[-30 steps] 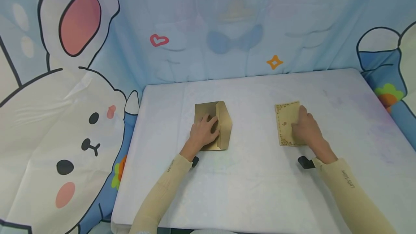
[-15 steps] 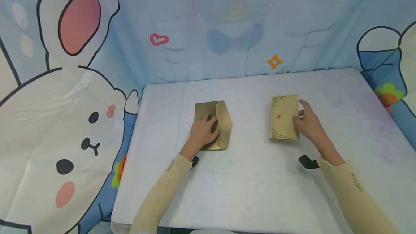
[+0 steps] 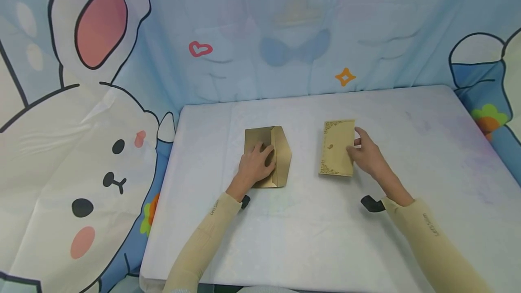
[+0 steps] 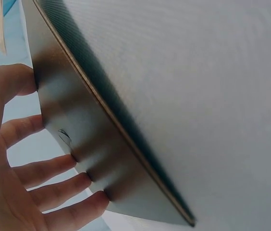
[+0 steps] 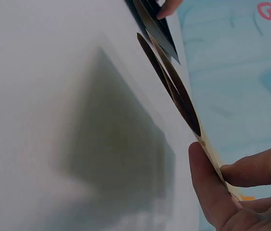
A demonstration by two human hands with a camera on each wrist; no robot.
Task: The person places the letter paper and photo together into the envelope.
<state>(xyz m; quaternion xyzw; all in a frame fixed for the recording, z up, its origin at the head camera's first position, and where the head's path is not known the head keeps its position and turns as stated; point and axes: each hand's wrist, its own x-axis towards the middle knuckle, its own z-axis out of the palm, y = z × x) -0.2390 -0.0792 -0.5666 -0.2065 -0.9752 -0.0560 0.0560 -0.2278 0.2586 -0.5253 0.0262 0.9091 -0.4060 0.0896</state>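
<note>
A gold paper envelope (image 3: 281,159), its pointed flap spread to the right, lies on the left half of the table. My left hand (image 3: 255,165) rests on it, fingers spread and fingertips touching its surface, as the left wrist view shows on the envelope (image 4: 92,139). To the right, my right hand (image 3: 368,155) pinches the right edge of a folded cream-gold card (image 3: 337,148) with brown corner ornaments. In the right wrist view the card (image 5: 188,108) is raised above the table, its layers slightly parted at the far end, thumb and fingers on opposite faces.
A white cloth covers the table (image 3: 293,234). Behind it hangs a light blue curtain (image 3: 228,76) with cartoon prints, and a large printed rabbit (image 3: 61,157) fills the left side. The card casts a shadow (image 5: 121,134) on the cloth.
My right hand, first lying over the card, has shifted to pinch its right edge, raised it and carried it left toward the envelope. The left hand and envelope have stayed put.
</note>
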